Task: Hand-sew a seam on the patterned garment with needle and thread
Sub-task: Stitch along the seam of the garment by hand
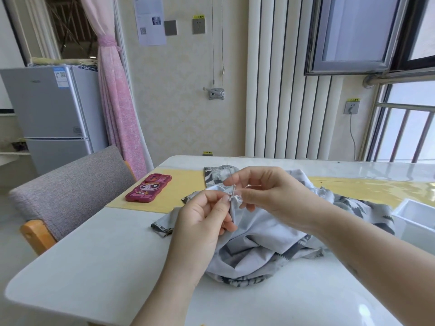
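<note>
While left hand pinches the garment edge, right hand pinches the needle.

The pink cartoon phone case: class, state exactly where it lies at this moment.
In the head view, the phone case lies flat on the yellow mat, left of the patterned garment, near the grey chair.

Left grip pinching, right grip pinching, fingertips close together

White tabletop before me, grey chair at my left, silver fridge, pink curtain, cream wallpaper, daylight through open window right.
</note>
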A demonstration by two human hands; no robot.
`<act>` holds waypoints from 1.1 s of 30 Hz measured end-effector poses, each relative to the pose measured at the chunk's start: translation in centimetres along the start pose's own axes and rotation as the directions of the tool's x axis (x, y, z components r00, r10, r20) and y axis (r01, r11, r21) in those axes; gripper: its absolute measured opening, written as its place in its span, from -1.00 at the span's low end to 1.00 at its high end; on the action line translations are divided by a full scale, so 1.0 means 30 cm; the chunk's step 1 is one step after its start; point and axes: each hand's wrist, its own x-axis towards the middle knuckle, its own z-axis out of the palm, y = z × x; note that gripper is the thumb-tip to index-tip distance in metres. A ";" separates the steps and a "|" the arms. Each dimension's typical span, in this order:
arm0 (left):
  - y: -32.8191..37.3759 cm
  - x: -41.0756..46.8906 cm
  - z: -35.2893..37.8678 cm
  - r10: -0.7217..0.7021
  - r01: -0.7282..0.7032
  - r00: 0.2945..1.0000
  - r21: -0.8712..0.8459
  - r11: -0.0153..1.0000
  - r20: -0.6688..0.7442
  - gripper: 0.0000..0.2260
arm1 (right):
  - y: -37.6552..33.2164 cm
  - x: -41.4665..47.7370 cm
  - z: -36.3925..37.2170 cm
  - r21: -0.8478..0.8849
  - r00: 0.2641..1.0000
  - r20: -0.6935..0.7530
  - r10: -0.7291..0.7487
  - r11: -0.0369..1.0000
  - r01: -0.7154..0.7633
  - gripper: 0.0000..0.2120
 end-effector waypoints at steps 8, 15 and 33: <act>0.009 -0.002 0.008 -0.058 0.058 0.998 -0.023 0.998 0.001 -0.89 | -0.019 0.000 -0.024 0.226 0.981 0.156 0.118 0.962 -0.151 -0.86; 0.022 -0.003 0.014 -0.098 0.096 0.995 -0.077 0.992 -0.018 -0.88 | -0.040 -0.011 -0.044 0.253 0.970 0.198 0.144 0.948 -0.192 -0.86; 0.067 0.084 0.010 0.184 -0.187 0.982 0.218 0.958 0.033 -0.72 | -0.162 0.060 -0.047 -0.096 0.974 -0.226 -0.022 0.995 0.000 -0.84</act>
